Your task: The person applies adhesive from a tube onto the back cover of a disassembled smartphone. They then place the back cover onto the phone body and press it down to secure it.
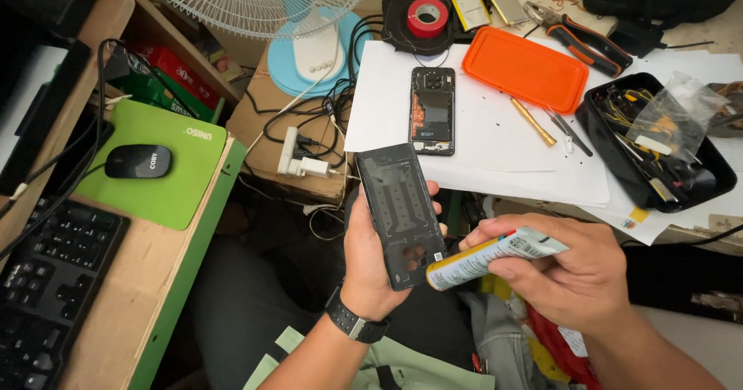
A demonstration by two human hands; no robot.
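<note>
1. Dark plastic phone back cover point(400, 213) is held upright in the left hand point(370, 266), inner face toward the camera, over the person's lap and just in front of the table edge. The fingers wrap its far edge and the thumb presses the near edge, clamping it.
2. Right hand point(576, 274) grips a glue tube point(487, 255), fingers curled and pressed together around its body. The tube is white and yellow with a barcode patch near its upper end. Its lower end touches the bottom corner of the cover.
3. A black wristwatch point(354, 324) sits on the left wrist.
4. White paper sheets point(495, 154) cover the table. An opened phone point(433, 111) lies on them, internals exposed, well apart from the held cover.
5. An orange rectangular tray point(525, 68) lies just right of the opened phone, face down or empty; I cannot tell which.
6. A red tape roll point(427, 16) rests on a black disc behind the phone.
7. Orange-handled pliers point(588, 40) lie behind the tray.
8. A black tray point(611, 162) at right holds wires and a clear plastic bag.
9. A green mouse pad point(162, 181) with white lettering at its upper corner carries a black mouse point(138, 161) at left.
10. Red and green boxes point(182, 76) stand on the shelf behind the pad.
</note>
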